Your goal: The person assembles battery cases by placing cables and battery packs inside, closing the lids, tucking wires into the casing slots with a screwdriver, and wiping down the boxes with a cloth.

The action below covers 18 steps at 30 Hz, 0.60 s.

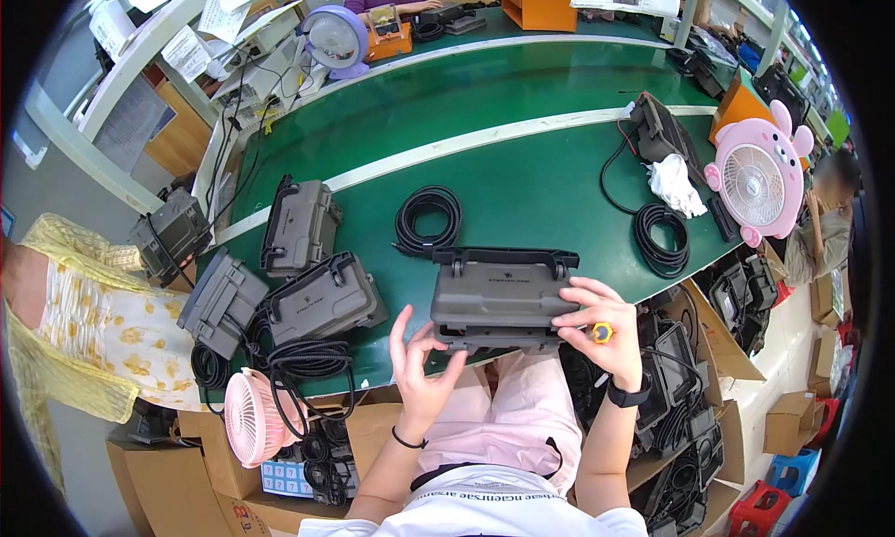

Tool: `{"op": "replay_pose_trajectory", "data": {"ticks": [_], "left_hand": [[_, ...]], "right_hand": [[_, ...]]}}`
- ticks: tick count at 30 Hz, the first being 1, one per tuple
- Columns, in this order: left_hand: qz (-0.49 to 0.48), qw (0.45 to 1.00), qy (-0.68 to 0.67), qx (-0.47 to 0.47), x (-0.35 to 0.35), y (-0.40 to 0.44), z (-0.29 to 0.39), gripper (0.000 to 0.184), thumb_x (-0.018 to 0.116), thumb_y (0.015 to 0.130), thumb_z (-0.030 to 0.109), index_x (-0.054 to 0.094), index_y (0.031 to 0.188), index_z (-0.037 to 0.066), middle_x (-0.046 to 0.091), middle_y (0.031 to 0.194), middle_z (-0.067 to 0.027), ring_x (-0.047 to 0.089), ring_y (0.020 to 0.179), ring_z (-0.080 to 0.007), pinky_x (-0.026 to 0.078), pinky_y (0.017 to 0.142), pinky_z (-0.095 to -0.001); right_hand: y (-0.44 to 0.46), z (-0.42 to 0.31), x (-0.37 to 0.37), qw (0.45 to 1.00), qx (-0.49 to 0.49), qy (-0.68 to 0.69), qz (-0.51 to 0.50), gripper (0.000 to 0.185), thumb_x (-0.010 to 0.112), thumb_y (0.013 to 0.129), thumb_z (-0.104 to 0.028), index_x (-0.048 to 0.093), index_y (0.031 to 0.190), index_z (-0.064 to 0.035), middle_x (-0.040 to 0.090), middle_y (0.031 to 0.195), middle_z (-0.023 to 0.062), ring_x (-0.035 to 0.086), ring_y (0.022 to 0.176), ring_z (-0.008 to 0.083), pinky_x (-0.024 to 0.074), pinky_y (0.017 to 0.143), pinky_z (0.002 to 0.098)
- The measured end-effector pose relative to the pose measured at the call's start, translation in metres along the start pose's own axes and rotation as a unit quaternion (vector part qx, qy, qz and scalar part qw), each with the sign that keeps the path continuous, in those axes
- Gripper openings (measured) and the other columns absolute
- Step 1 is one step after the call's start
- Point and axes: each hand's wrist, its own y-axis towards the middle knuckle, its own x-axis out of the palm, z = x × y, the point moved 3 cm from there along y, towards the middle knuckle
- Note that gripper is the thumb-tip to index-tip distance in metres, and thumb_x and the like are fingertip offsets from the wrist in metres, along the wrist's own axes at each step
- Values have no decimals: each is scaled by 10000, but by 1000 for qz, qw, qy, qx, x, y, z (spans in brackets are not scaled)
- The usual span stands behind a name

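A dark grey plastic case (503,292) lies at the front edge of the green table, its lid slightly apart from its base along the near side. My left hand (421,364) is at the case's near left corner, fingers spread, thumb beside the edge. My right hand (604,330) has its fingertips on the case's right side and holds a yellow-handled screwdriver (602,333) in its palm. A black coiled cable (428,218) lies just behind the case.
Grey cases (322,297) with cables stand at the left. A pink fan (757,178), white cloth (675,185) and another case (664,131) are at the right. Open cartons flank my legs. Co-workers (89,323) are at the left, far side and right.
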Motion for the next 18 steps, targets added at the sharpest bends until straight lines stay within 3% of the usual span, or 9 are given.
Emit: {"op": "replay_pose_trajectory", "data": {"ticks": [2,5,11,14,18], "left_hand": [[-15,1000,20,7,-7,1,3,149,763,813,21,624,861,-4,349,1518,-212,600,1185,-336,522,979,-407],[-64,997,-31,-31,-7,-4,-6,164,783,809,61,631,845,9,344,1526,-211,581,1208,-351,492,1007,-421],[-12,1000,-12,0,-4,-4,10,337,852,763,145,616,978,38,421,1414,-177,576,1100,-302,486,961,-407],[30,991,110,65,-7,-2,18,420,878,725,128,597,1025,39,549,1226,-154,599,991,-273,501,873,-366],[26,993,106,51,-6,-6,17,427,885,713,110,611,1031,36,647,1000,-123,624,822,-258,517,746,-343]], "right_hand": [[-7,7,6,1000,16,-6,-24,300,789,629,23,787,896,-114,735,1161,82,617,1220,328,497,1019,421],[-12,8,17,1000,9,-25,12,287,782,645,25,786,895,-115,722,1194,83,604,1244,329,490,1032,420],[-13,10,19,999,29,-5,25,281,762,657,36,784,894,-113,712,1212,100,582,1273,349,467,1060,422],[-14,11,21,999,28,0,30,282,760,655,37,782,895,-108,712,1208,108,578,1277,357,466,1061,426],[-15,10,21,999,27,1,31,261,763,668,36,778,893,-96,712,1203,118,576,1281,365,466,1059,433]]}}
